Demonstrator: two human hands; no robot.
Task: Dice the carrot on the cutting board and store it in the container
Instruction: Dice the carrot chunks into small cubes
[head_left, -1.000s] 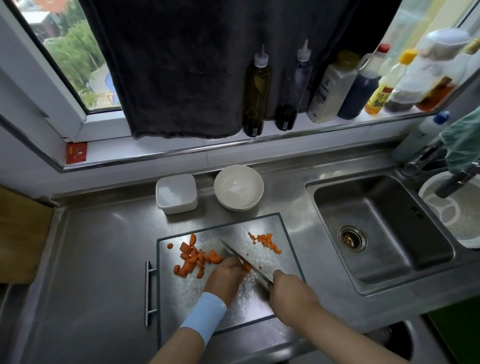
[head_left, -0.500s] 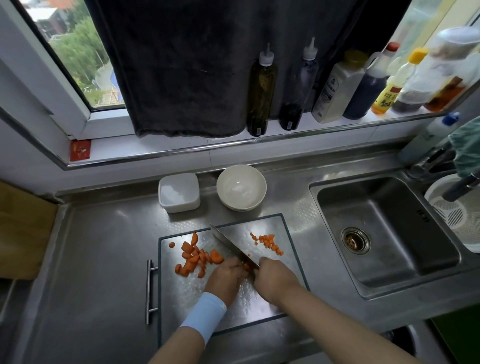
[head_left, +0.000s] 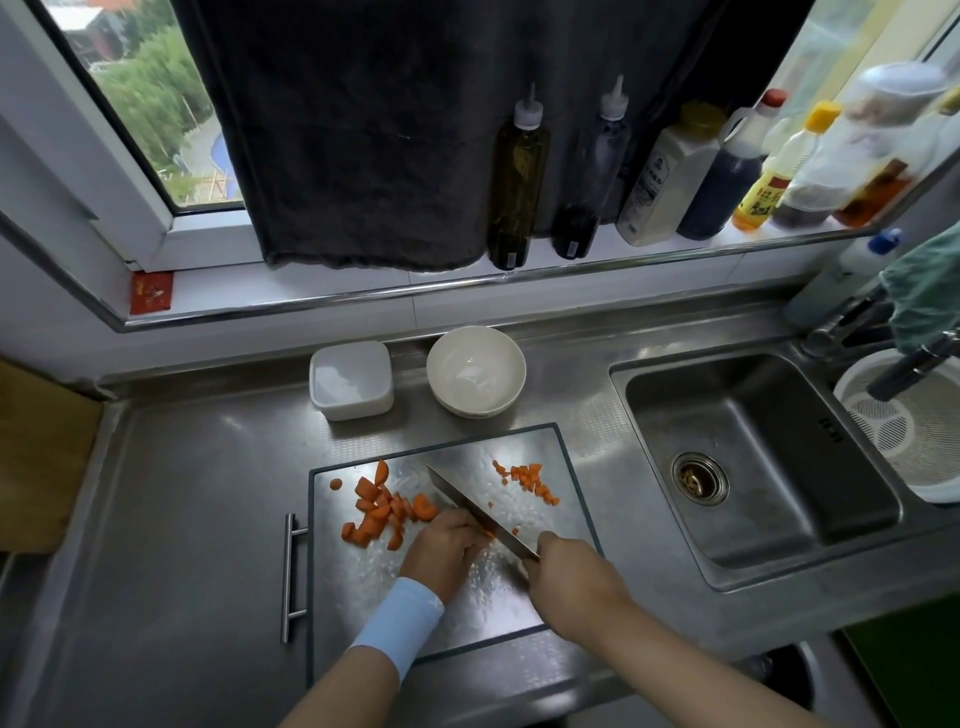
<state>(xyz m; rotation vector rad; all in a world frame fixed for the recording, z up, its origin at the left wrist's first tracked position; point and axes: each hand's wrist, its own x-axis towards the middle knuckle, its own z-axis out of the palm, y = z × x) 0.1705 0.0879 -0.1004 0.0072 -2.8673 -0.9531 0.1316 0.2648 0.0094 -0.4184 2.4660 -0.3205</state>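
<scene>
Head view is looking down on a steel table (head_left: 182, 519) where a person is dicing carrot on a cutting board (head_left: 493, 603). The right hand (head_left: 571, 577) is gripping the handle of a knife (head_left: 467, 504), fingers wrapped round it, with the blade slanting up and to the left across the middle of the board, right beside the knuckles of the left hand (head_left: 441, 540). That hand is curling its fingers down over a carrot piece (head_left: 488, 532) and pinning it to the board; only a sliver of orange is showing at the fingertips, so its size cannot be told. To the left of the blade a heap of coarse chunks (head_left: 379, 509) is lying, and to the right, near the board's far corner, a much smaller scatter of small dice (head_left: 530, 478) is sitting. Judging by the two piles, the dicing is looking well short of half done, with most of the chunks waiting to be cut down. Beyond the board the white container (head_left: 350, 379) is standing beside a bowl (head_left: 475, 371), with no carrot showing in either, so the storing step is not yet begun. The sink (head_left: 753, 457) is lying off to the right.
</scene>
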